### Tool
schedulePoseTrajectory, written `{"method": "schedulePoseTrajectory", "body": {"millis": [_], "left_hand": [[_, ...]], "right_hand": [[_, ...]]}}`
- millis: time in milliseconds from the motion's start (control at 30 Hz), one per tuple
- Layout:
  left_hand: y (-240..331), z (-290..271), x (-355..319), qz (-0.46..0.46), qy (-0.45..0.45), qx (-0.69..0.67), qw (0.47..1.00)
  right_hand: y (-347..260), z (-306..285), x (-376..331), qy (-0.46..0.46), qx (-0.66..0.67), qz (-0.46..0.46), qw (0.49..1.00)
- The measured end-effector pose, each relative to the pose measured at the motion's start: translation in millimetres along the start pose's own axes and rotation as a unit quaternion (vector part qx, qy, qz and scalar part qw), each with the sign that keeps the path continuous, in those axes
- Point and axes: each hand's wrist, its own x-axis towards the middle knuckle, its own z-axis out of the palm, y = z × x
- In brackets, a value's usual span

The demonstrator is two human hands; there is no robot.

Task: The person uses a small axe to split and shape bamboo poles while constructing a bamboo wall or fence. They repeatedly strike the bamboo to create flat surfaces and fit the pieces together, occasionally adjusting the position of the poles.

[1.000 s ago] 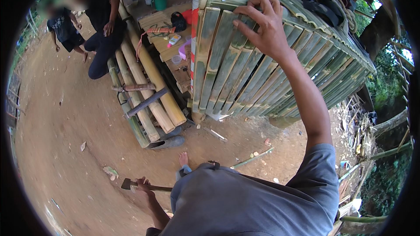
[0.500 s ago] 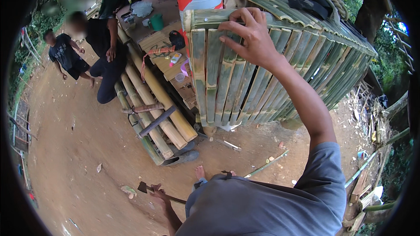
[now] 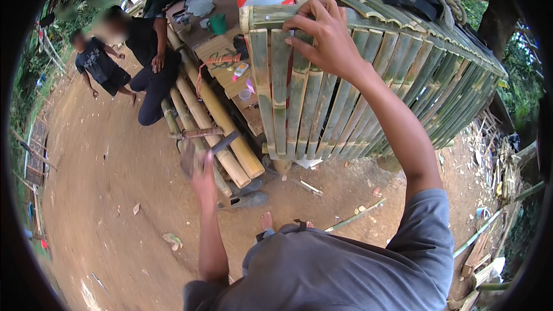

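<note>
My right hand [image 3: 326, 37] rests at the top rail [image 3: 279, 16] of a green bamboo slat panel [image 3: 322, 103]. Its thumb and fingers are pinched together near the rail's left end; anything between them is too small to make out. A nail head [image 3: 267, 17] shows in the rail left of the fingers. On the left, my left hand [image 3: 203, 179] is raised in front of the bamboo poles, smeared by motion. It grips a small hatchet [image 3: 187, 160], whose dark head is blurred and whose handle is mostly hidden.
Long bamboo poles [image 3: 214, 132] lie beside a low slatted platform [image 3: 242, 109] holding small items. Two people are at the left, with another [image 3: 160, 0] farther back. Dark gear and rope [image 3: 446, 3] sit atop the bamboo structure. A green bamboo strip [image 3: 357, 214] lies on the dirt.
My left hand has swung up from beside my body with the hatchet, toward the poles. My right hand stays at the rail, its fingers drawn closer together. The view has shifted slightly.
</note>
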Motion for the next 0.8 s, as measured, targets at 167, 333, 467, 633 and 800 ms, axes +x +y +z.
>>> {"method": "schedulePoseTrajectory", "body": {"millis": [167, 333, 467, 633, 800], "left_hand": [[140, 67, 68, 0.171, -0.064, -0.078, 0.98], [194, 116, 89, 0.242, -0.031, -0.12, 0.962], [193, 139, 96, 0.233, 0.001, -0.095, 0.968], [196, 153, 90, 0.224, 0.038, -0.056, 0.972], [188, 157, 95, 0.215, 0.048, -0.085, 0.972]], "right_hand": [[3, 5, -3, 0.007, 0.001, -0.001, 1.0], [1, 6, -1, 0.016, 0.0, 0.016, 1.0], [-1, 5, 0, 0.02, 0.017, 0.018, 0.999], [3, 7, -1, 0.034, 0.019, 0.013, 0.999], [0, 6, -1, 0.033, 0.018, 0.016, 0.999]]}}
